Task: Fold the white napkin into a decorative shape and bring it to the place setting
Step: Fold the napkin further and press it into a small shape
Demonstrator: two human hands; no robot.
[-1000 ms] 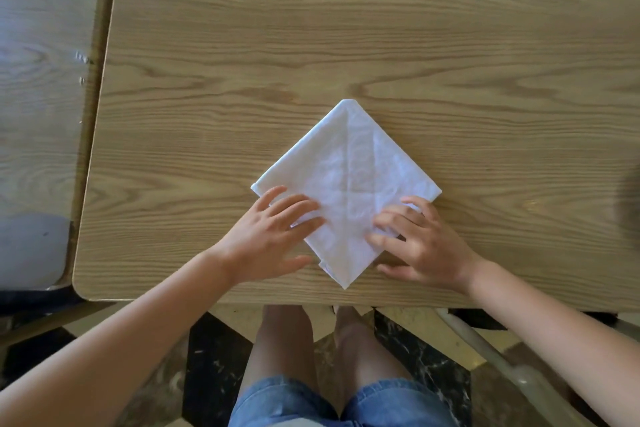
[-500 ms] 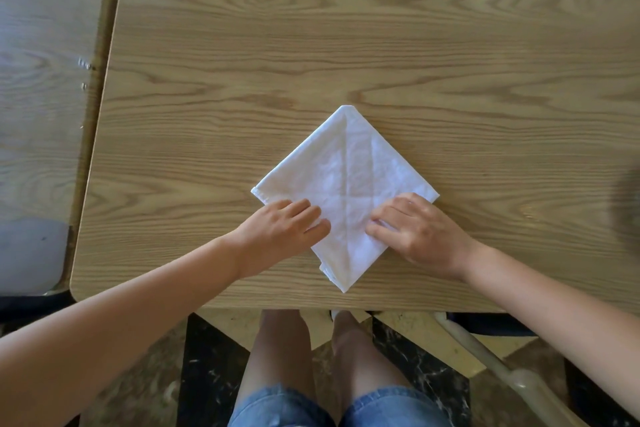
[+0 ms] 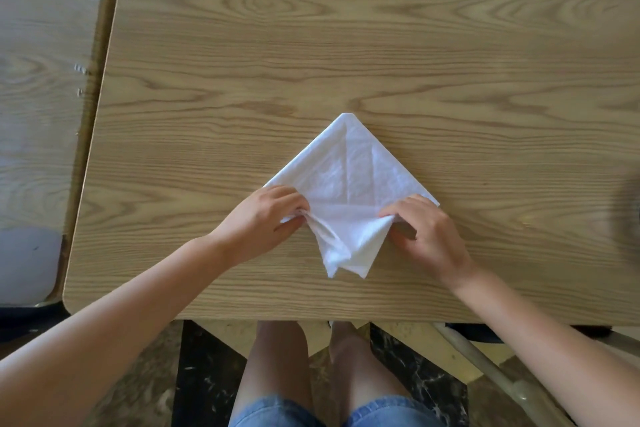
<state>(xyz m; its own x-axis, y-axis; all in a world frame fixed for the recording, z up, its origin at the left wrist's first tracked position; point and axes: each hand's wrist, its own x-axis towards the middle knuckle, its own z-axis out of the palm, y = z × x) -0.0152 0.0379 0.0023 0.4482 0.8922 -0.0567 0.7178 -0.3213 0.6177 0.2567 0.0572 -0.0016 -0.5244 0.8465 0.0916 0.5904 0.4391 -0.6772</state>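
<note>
We see the white diamond-folded cloth napkin lying on the light wood-grain counter, between both hands. Left hand grip: fingers curled, pinching the napkin's left edge, bunching the cloth. Right hand grip: fingertips pinching its right edge, lifting a fold. Napkin's far tip points away from both grips; near tip hangs loose toward us, btwn the wrists.

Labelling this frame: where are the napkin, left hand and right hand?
napkin (image 3: 349, 177): head view, flat upper part.
left hand (image 3: 265, 218): head view, back of hand.
right hand (image 3: 424, 230): head view, back of hand.
</note>
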